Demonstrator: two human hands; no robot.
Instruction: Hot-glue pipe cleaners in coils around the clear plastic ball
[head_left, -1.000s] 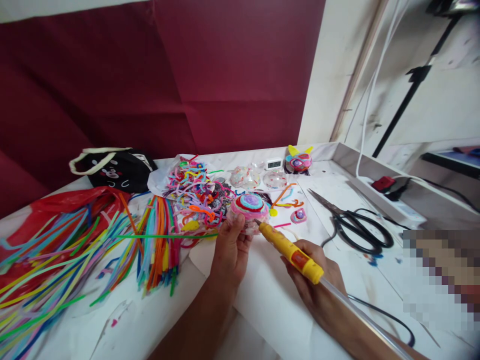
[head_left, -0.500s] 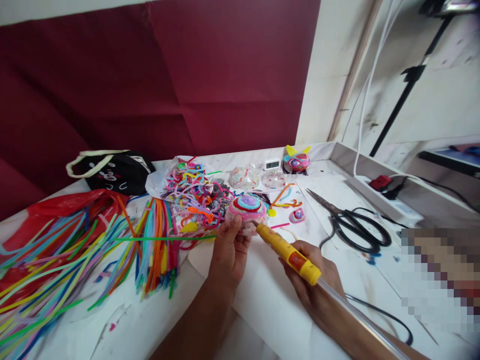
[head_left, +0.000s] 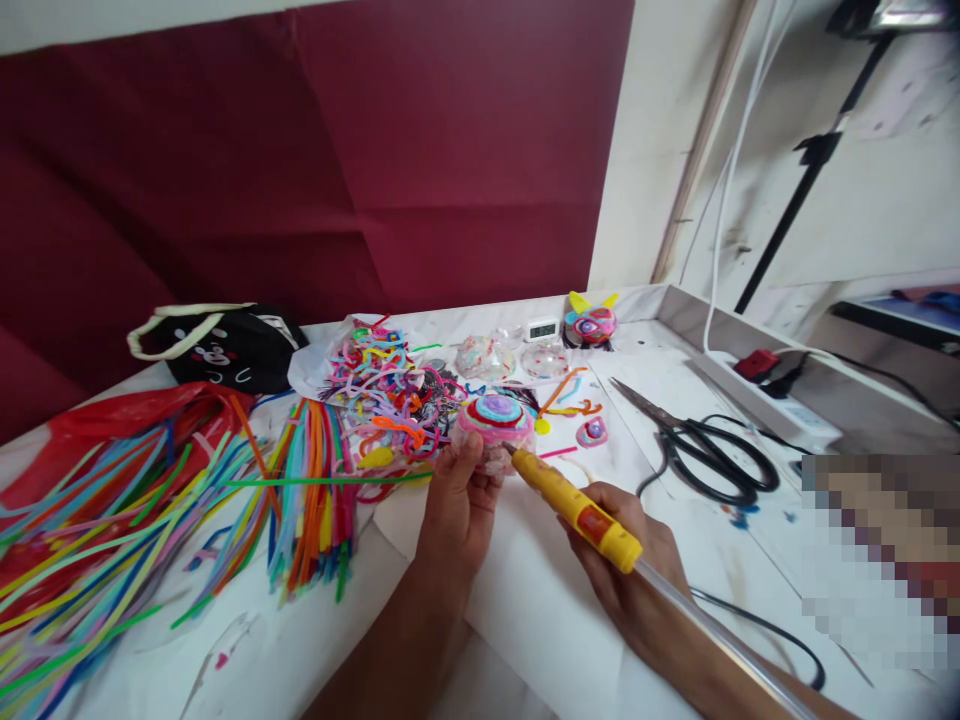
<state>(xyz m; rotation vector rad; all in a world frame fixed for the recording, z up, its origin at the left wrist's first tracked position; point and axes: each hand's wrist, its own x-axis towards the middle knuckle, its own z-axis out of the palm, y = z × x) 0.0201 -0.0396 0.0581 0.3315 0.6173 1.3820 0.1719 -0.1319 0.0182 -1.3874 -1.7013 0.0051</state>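
My left hand [head_left: 461, 505] is closed around the lower edge of a clear plastic dome [head_left: 496, 418] covered with rings of pink, red, blue and purple pipe cleaner. In my right hand [head_left: 626, 545] is a yellow glue gun [head_left: 574, 505], with a long clear glue stick [head_left: 712, 630] sticking out of its back end. The nozzle points at the dome's near lower edge; whether it touches cannot be made out. Just right of the dome lies a small piece of coiled pipe cleaner [head_left: 592, 431] in pink, blue and purple.
Loose pipe cleaners [head_left: 315, 490] cover the left, beside a red plastic bag [head_left: 150, 430] and a black pouch [head_left: 225, 350]. Clear domes [head_left: 484, 356], a small digital clock [head_left: 541, 330] and a horned ball [head_left: 591, 322] stand behind. Black scissors [head_left: 697, 440] and a power strip [head_left: 787, 410] are at right.
My view has shifted slightly, so the background sits a little further left. Both hands keep their hold, and the glue gun stays at the dome's lower edge.
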